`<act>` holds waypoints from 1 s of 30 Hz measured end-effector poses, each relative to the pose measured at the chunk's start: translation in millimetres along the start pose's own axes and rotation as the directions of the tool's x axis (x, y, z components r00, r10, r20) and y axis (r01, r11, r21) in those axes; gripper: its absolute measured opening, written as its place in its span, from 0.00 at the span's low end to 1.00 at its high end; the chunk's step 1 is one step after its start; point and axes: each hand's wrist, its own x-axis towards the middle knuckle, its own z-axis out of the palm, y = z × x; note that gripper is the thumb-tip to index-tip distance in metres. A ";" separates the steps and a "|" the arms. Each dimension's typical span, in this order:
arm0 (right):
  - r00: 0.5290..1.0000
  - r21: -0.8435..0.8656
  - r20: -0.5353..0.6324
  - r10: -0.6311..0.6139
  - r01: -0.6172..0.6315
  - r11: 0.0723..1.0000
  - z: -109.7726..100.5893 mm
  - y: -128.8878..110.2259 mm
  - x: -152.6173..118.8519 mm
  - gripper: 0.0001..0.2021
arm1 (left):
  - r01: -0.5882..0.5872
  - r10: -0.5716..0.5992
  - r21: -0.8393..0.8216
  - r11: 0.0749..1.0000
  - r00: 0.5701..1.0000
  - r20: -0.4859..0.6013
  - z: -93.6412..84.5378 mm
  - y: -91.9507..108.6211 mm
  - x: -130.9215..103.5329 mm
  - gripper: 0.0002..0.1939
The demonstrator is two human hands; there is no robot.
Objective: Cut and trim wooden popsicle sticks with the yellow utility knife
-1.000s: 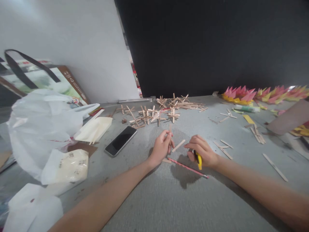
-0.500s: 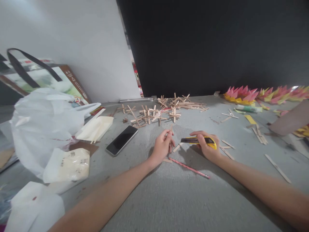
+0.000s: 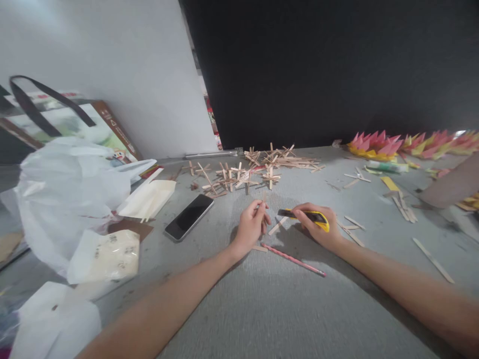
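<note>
Between the thumb and fingers of my left hand (image 3: 253,223) a wooden craft stick (image 3: 264,196) stands roughly upright, its lower part hidden by the fingers. My right hand (image 3: 319,225) is closed around a yellow and black utility knife (image 3: 316,218), whose front end points left toward the left hand. A loose craft stick (image 3: 277,226) lies on the table between the two hands. Just below them is a pink pencil (image 3: 294,259), slanting down to the right. Part of another flat stick (image 3: 260,248) shows by the left wrist.
Behind the hands spreads a pile of crossed craft sticks (image 3: 270,172). To the left are a phone (image 3: 189,217), a white plastic bag (image 3: 67,194) and a tissue pack (image 3: 116,255). Pink and yellow paper flowers (image 3: 376,144) and a glue stick (image 3: 386,167) sit at the back right.
The utility knife has tilted a little and its rear end has dropped, as my right hand's fingers shifted forward along it. My left hand has hardly moved.
</note>
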 end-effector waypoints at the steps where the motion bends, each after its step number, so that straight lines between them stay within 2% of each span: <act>1: 1.000 -0.010 0.011 0.004 -0.004 1.000 0.0 0.1 0.0 0.16 | 0.001 -0.001 0.003 1.000 1.000 0.002 0.1 0.8 -0.2 0.19; 7: 0.998 -0.008 0.064 0.025 -0.025 1.000 1.3 -1.6 1.2 0.17 | 0.000 0.000 0.006 1.000 1.000 -0.008 1.1 2.1 -0.3 0.17; 17: 0.993 -0.026 0.067 -0.100 0.102 0.994 0.6 -4.6 0.1 0.11 | 0.035 -0.035 0.020 0.999 0.999 -0.034 1.0 -2.6 0.6 0.16; 30: 0.981 -0.054 0.117 -0.153 0.160 0.986 -2.5 -7.3 -1.3 0.14 | 0.050 -0.049 0.018 0.999 0.998 -0.025 0.8 -2.0 0.6 0.16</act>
